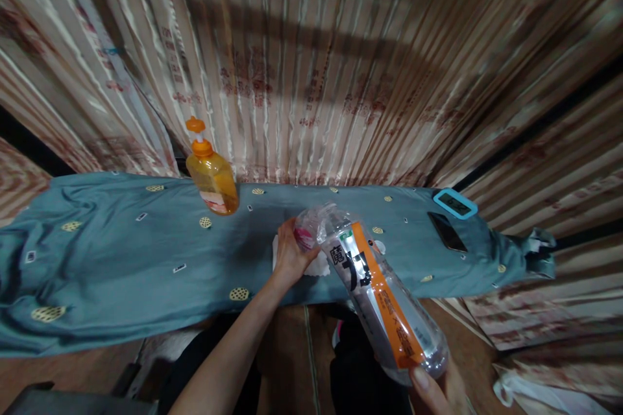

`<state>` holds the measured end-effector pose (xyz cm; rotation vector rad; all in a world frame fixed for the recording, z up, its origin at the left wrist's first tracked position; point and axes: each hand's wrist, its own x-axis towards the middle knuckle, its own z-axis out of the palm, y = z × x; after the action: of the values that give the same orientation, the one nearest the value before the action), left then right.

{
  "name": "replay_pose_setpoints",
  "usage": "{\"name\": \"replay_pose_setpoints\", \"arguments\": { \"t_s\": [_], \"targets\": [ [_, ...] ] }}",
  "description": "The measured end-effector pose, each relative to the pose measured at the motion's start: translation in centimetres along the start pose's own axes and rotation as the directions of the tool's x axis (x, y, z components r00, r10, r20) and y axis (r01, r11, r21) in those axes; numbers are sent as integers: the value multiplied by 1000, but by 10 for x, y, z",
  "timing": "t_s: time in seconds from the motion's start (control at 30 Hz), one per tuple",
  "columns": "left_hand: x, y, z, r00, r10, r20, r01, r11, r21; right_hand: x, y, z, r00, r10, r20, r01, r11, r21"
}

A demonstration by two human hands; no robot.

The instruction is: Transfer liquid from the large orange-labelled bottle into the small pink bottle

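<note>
Clear plastic bottle with an orange-and-white label (377, 288) lies tilted between both hands above the table edge. The right hand (438, 389) grips its base from below, fingers wrapped round it; the left hand (292, 253) closes on the pink cap end, over a white cloth (318, 264). This looks like unscrewing; a firm twist against a steady base seems needed. A blue patterned tablecloth (121, 259) carries an orange pump bottle (213, 175), a dark phone (446, 231) and a teal-framed device (455, 203); striped curtains (341, 78) hang behind.
</note>
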<state>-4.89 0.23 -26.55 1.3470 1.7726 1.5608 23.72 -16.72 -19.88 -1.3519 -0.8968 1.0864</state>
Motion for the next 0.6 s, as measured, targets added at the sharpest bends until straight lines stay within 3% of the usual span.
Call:
{"name": "replay_pose_setpoints", "arguments": {
  "t_s": [0.43,0.6],
  "targets": [
    [0,5,-4,1000,-13,27,12,999,35,2,5,-4,1000,-5,-11,5,1000,-20],
    [1,6,-4,999,-13,31,12,999,38,0,-3,-6,1000,25,-1,-25,994,-107]
  ]
}}
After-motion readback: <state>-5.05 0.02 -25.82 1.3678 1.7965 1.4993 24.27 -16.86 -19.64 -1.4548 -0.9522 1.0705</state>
